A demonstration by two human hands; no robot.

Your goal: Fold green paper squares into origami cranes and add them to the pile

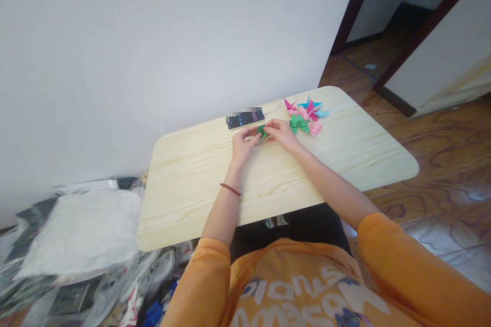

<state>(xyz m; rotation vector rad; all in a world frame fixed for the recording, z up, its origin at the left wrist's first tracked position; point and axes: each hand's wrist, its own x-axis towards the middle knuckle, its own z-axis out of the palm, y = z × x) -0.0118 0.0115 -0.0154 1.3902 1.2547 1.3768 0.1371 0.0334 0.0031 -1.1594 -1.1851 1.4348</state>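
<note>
A small piece of folded green paper (pixel 261 132) is held between both hands, above the middle of the table. My left hand (pixel 244 143) pinches its left side with thumb and fingers. On its right side my right hand (pixel 282 133) grips it with bent fingers. The paper's exact shape is partly hidden by the fingers. Just right of my right hand lies a cluster of folded paper figures: green ones (pixel 299 123), pink ones (pixel 305 112) and a blue one (pixel 310 103), several with pointed tips like origami cranes.
A phone (pixel 245 119) with a lit screen lies behind my hands, a white cable (pixel 273 108) beside it. The pale wooden table (pixel 184 179) stands against a white wall. Plastic bags and packages (pixel 84 230) fill the floor at left. A doorway opens at right.
</note>
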